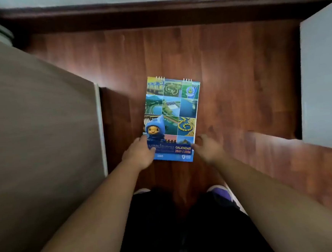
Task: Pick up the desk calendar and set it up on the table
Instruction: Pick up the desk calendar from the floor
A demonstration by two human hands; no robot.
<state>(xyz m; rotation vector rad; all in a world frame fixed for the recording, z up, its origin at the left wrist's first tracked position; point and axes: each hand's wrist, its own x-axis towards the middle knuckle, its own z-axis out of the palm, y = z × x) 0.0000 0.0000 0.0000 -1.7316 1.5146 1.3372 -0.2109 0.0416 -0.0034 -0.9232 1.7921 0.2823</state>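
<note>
With left hand [138, 154] and right hand [209, 148] loosely spread at the flat desk calendar [172, 115]'s six-o'clock corners, gripping nothing, it may slide toward twelve o'clock on the slick floor [236, 70].

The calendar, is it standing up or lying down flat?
Lying flat. The calendar rests cover-up on the wooden floor, spiral rings at its far edge. Both hands touch its near corners.

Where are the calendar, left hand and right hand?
calendar [172, 113], head view, middle of the photo-grid cover.
left hand [140, 153], head view, back of the hand at the cover's near left corner.
right hand [209, 148], head view, back of the hand at the near right corner.
</note>
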